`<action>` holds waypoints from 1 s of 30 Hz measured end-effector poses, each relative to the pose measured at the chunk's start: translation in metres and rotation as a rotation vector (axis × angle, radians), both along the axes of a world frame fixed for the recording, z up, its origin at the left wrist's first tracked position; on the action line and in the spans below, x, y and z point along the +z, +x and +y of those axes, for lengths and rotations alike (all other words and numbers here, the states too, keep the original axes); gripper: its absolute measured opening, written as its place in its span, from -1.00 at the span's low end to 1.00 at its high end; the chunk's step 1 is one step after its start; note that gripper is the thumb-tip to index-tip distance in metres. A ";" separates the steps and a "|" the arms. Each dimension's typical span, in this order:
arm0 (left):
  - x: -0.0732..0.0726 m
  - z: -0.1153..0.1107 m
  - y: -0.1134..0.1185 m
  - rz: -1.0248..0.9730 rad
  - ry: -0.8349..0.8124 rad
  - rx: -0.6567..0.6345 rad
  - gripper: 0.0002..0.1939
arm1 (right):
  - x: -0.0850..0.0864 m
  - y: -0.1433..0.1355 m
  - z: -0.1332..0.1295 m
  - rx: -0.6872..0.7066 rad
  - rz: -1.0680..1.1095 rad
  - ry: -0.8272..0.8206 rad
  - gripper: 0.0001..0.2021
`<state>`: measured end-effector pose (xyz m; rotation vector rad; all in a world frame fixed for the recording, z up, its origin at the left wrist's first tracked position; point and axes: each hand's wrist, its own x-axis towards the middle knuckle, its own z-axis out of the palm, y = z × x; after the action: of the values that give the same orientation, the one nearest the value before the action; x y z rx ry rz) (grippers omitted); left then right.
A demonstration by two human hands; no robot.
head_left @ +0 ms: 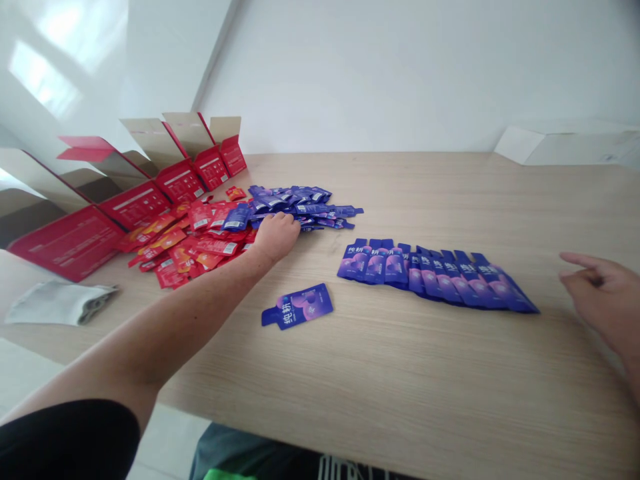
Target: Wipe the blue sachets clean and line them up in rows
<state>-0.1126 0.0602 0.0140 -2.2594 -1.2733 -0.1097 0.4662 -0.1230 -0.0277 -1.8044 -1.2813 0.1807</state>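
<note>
My left hand [278, 235] is at the front of a heap of purple sachets [293, 197], its fingers curled down onto a sachet; the fingertips are hidden. A row of overlapping purple sachets [435, 277] lies face up right of centre, spout ends toward the back. Closer to me, one purple sachet [304, 307] lies alone, its narrow end pointing left. Off to the right, my right hand [603, 290] hovers with the index finger stretched out and nothing visible in it.
Red and orange sachets [200, 243] are heaped left of the purple ones. Behind them stand several red cartons [137, 207] with raised flaps. A folded grey cloth [60, 302] lies at the left edge. A white box [565, 145] sits at the back right against the wall.
</note>
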 end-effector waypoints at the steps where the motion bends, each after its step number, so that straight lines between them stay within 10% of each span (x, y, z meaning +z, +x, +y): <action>1: 0.001 -0.002 -0.002 -0.008 0.005 -0.017 -0.74 | 0.001 -0.002 0.001 -0.084 -0.040 -0.076 -0.56; 6: 0.006 -0.026 -0.012 -0.037 0.089 -0.138 -0.77 | 0.012 -0.015 0.001 -0.337 -0.162 -0.276 -0.50; 12: 0.023 -0.088 -0.016 -0.128 0.215 -0.268 -0.76 | 0.036 -0.051 -0.021 -0.401 -0.225 0.092 -0.57; 16: 0.029 -0.140 0.001 -0.147 0.111 -0.477 -0.85 | 0.041 -0.116 -0.047 -0.072 -0.113 0.111 -0.58; 22: 0.019 -0.186 0.057 -0.125 -0.003 -0.832 -0.85 | 0.015 -0.227 -0.091 0.644 0.169 -0.307 -0.42; 30: -0.003 -0.182 0.106 -0.077 -0.041 -1.002 -0.84 | 0.014 -0.231 -0.097 0.556 0.064 -0.247 -0.62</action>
<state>-0.0065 -0.1218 0.0113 -2.7228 -0.0628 -0.5274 0.2350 -0.2204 -0.0139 -1.5795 -1.7494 0.7246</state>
